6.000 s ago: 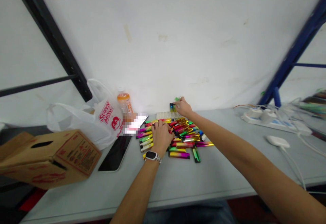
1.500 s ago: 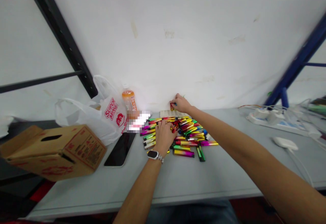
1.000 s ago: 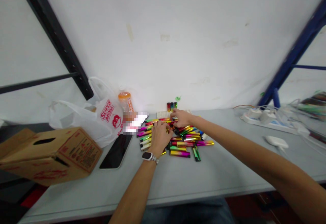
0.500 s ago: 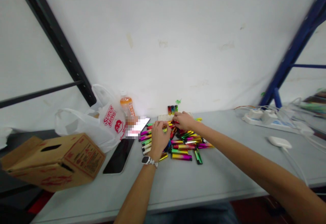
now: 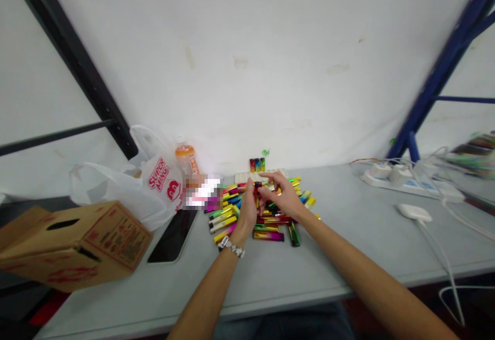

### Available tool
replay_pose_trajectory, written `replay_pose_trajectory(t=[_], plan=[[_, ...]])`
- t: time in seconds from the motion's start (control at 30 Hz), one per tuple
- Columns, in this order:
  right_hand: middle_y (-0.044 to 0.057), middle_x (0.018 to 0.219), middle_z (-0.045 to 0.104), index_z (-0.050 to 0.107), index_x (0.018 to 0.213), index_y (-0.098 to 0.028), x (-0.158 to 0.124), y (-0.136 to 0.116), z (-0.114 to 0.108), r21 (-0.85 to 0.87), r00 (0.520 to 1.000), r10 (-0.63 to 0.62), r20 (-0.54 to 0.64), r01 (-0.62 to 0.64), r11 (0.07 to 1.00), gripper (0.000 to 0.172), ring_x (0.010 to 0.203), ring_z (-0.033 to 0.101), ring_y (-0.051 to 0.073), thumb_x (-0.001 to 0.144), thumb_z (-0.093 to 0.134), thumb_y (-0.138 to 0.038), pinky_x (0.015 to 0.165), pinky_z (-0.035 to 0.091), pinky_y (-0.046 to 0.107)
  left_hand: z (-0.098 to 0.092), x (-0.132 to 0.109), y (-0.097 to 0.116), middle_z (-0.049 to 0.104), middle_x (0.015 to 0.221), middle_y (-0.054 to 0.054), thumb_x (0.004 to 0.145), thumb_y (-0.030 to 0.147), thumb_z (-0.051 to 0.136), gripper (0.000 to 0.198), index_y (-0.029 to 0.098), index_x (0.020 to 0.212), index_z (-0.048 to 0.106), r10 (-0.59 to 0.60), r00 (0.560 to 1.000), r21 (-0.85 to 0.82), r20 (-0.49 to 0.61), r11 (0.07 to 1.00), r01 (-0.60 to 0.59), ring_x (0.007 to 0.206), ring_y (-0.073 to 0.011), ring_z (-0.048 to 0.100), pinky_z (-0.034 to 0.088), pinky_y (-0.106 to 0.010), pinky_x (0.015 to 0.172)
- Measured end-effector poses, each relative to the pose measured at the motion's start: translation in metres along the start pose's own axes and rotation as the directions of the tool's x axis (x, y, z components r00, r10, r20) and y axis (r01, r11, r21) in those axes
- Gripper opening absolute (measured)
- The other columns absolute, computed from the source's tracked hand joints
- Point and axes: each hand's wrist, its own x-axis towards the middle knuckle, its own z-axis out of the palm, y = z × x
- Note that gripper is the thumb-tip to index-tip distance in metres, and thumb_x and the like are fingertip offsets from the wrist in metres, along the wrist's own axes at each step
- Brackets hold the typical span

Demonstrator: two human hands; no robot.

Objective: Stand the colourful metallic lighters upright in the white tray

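Just above the pile, my left hand (image 5: pixel 248 210) is turned on its edge, its fingers closed around a dark red lighter (image 5: pixel 256 187). My right hand (image 5: pixel 285 194) meets it from the right, thumb and fingers pinching at the same lighter's black end. The fingers hide much of it. Under and around both hands lies a loose heap of shiny lighters (image 5: pixel 268 236) in yellow, purple, green and red. Behind the heap, three lighters (image 5: pixel 257 164) stand upright in a row at a pale gridded tray (image 5: pixel 242 177), partly covered by my right hand.
To the left are a cardboard box (image 5: pixel 112 242), a white plastic bag (image 5: pixel 127 190), a dark phone (image 5: pixel 174 237) and an orange drink bottle (image 5: pixel 187 157). A power strip (image 5: pixel 410 184) and a white charger (image 5: pixel 414 213) with cables lie at the right. The wall rises behind the table.
My hands have come together over the pile, and a dark red lighter now shows between them. My left hand has turned from palm down onto its edge. The view has shifted slightly.
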Motion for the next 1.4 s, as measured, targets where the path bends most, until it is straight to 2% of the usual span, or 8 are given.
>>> replay_pose_trajectory(t=[0.13,0.4,0.67,0.83,0.97,1.17,1.3,1.4], plan=[[0.001,0.082,0.054,0.063,0.113,-0.022,-0.008,0.005,-0.001,0.06,0.999,0.02,-0.03,-0.018,0.998,0.036,0.073,0.051,0.016,0.089,0.057,-0.047,0.068,0.042,0.029,0.001,-0.005,0.003,0.028,0.042,0.008,0.082,0.077,0.037,0.063,0.018,0.063,0.049,-0.016,1.0,-0.065,-0.005,0.998,0.016,0.034,-0.0047,0.021,0.014,-0.019,0.036],[0.002,0.079,0.062,0.062,0.103,-0.019,-0.017,0.006,0.005,0.069,0.995,0.051,0.08,-0.056,0.996,0.031,0.072,0.056,0.017,0.091,0.056,-0.047,0.069,0.043,0.029,0.002,-0.007,0.008,0.028,0.039,0.007,0.09,0.049,0.039,0.051,0.017,0.05,0.043,0.018,0.979,0.034,-0.205,0.999,-0.012,0.035,-0.0045,0.02,0.016,-0.019,0.039],[0.003,0.081,0.067,0.064,0.099,-0.018,-0.017,-0.002,0.006,0.044,0.993,0.038,0.114,-0.043,0.998,0.031,0.073,0.059,0.016,0.092,0.054,-0.047,0.07,0.044,0.029,-0.002,-0.01,0.015,0.025,0.041,0.007,0.084,0.074,0.028,0.067,0.017,0.053,0.045,-0.089,0.996,-0.11,-0.005,0.99,0.088,0.035,-0.0044,0.017,0.01,-0.019,0.037],[0.002,0.079,0.066,0.063,0.096,-0.018,-0.017,-0.003,0.006,0.036,0.992,0.035,0.121,-0.04,0.999,0.029,0.07,0.057,0.015,0.092,0.054,-0.045,0.068,0.043,0.029,0.0,-0.008,0.01,0.024,0.039,0.008,0.088,0.051,0.04,0.051,0.018,0.05,0.042,-0.063,0.984,0.031,-0.165,0.997,0.069,0.034,-0.0043,0.017,0.013,-0.019,0.038],[0.001,0.076,0.063,0.063,0.098,-0.019,-0.018,0.001,0.007,0.022,0.993,0.038,0.112,-0.041,0.999,0.028,0.068,0.055,0.015,0.091,0.056,-0.044,0.066,0.042,0.028,0.002,-0.006,0.006,0.028,0.041,0.008,0.088,0.044,0.041,0.043,0.019,0.053,0.038,-0.032,0.983,0.046,-0.182,0.998,0.041,0.035,-0.0044,0.018,0.015,-0.019,0.039],[-0.001,0.074,0.057,0.061,0.102,-0.019,-0.018,0.002,0.01,0.04,0.998,0.019,0.06,-0.022,0.999,0.026,0.066,0.052,0.014,0.088,0.061,-0.04,0.062,0.042,0.027,0.003,-0.006,0.005,0.03,0.045,0.009,0.08,0.064,0.051,0.05,0.019,0.059,0.04,-0.021,0.989,-0.05,-0.143,0.999,0.014,0.038,-0.0043,0.022,0.016,-0.019,0.04],[-0.001,0.073,0.055,0.062,0.102,-0.019,-0.017,0.001,0.014,0.043,0.999,0.042,0.005,-0.042,0.998,0.028,0.064,0.05,0.013,0.085,0.065,-0.041,0.059,0.042,0.027,0.001,-0.005,0.002,0.032,0.044,0.006,0.073,0.085,0.04,0.068,0.019,0.054,0.039,-0.025,1.0,-0.07,-0.007,0.997,0.025,0.04,-0.0051,0.025,0.017,-0.02,0.04],[-0.002,0.07,0.055,0.063,0.097,-0.02,-0.016,0.002,0.015,0.1,0.996,0.087,-0.016,-0.085,0.991,0.027,0.062,0.052,0.013,0.084,0.065,-0.043,0.059,0.044,0.027,0.001,-0.004,-0.004,0.039,0.047,0.004,0.075,0.086,0.034,0.072,0.018,0.056,0.044,0.028,0.999,0.006,0.025,1.0,-0.028,0.043,-0.0075,0.034,0.023,-0.021,0.042]])
